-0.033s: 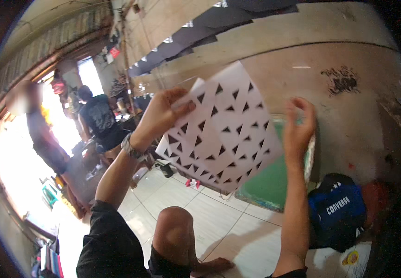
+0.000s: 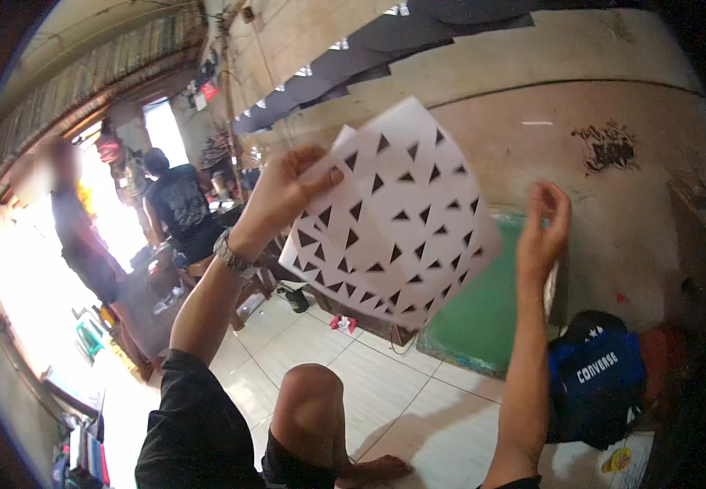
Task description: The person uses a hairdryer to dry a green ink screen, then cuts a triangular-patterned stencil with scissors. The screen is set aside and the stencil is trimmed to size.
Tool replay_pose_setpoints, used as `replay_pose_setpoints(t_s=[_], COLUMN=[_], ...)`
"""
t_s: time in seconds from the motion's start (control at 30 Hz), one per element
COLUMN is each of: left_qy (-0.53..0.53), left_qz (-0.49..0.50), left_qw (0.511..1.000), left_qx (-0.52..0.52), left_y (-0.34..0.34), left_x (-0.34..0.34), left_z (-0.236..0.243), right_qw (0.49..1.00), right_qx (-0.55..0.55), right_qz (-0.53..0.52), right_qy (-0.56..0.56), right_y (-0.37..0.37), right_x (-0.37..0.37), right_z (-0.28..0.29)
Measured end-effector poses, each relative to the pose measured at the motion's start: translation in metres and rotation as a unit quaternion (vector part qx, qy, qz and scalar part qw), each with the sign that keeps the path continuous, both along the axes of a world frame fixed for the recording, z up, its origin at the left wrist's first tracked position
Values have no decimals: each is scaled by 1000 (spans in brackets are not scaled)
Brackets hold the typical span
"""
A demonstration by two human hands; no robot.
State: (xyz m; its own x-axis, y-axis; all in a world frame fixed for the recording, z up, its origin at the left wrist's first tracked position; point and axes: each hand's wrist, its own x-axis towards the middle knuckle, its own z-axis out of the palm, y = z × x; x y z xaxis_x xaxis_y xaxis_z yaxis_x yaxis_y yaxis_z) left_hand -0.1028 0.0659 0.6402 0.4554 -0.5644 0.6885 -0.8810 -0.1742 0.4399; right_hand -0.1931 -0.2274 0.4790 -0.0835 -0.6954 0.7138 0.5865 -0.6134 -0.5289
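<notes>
Floor: pale glossy tiles [image 2: 304, 346] with thin dark joints, a shadow falling across the lower middle.
Wall: plain and brownish [image 2: 499, 134], with a black scrawl [image 2: 605, 148] on the right and a stepped dark strip [image 2: 459, 23] high up.
Doorway side: strong light on the left (bright enough to wash out the edges); a standing person [image 2: 80, 232] there, and a seated person [image 2: 178, 204] in a dark top, turned away.
Green board: leaning at the wall [image 2: 471, 326], behind the sheet's lower right and the right forearm.
Bag: black and blue [image 2: 597, 379], at the right, with a small yellow thing [image 2: 616, 460] on the floor below it.
Small floor things: a dark cup-like object [image 2: 294, 298] and a red-and-white scrap [image 2: 342, 323], near each other beyond the knee [image 2: 310, 399].
Sheet: white paper with scattered black triangles [image 2: 410, 196], raised in the air between the hands, tilted and slightly bowed; a second corner shows at its top left (perhaps another layer, I cannot tell).
Left hand: pinching the sheet's upper left edge [image 2: 292, 191], thumb on the printed face; a watch [image 2: 235, 254] on that wrist.
Right hand: raised just beside the sheet's right edge [image 2: 547, 224], apart from it, fingers loosely bent with a gap to the thumb, nothing visible in them.
</notes>
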Motion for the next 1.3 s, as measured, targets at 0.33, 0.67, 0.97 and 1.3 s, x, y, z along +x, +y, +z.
replay_pose_setpoints(t_s=[0.33, 0.67, 0.97, 1.3], left_qy=[75, 153, 80, 124], left_qz=[-88, -88, -104, -71], left_qw=[977, 965, 988, 973], left_qx=[-178, -196, -87, -181], left_y=[23, 43, 72, 75], left_x=[23, 3, -8, -17], left_z=[29, 2, -17, -33], right_qw=[713, 918, 972, 946], right_qx=[119, 30, -10, 18], right_qz=[680, 382, 234, 318], right_qy=[-122, -101, -27, -63], right_y=[1, 17, 15, 32], right_x=[57, 11, -1, -4], right_z=[-50, 14, 23, 36])
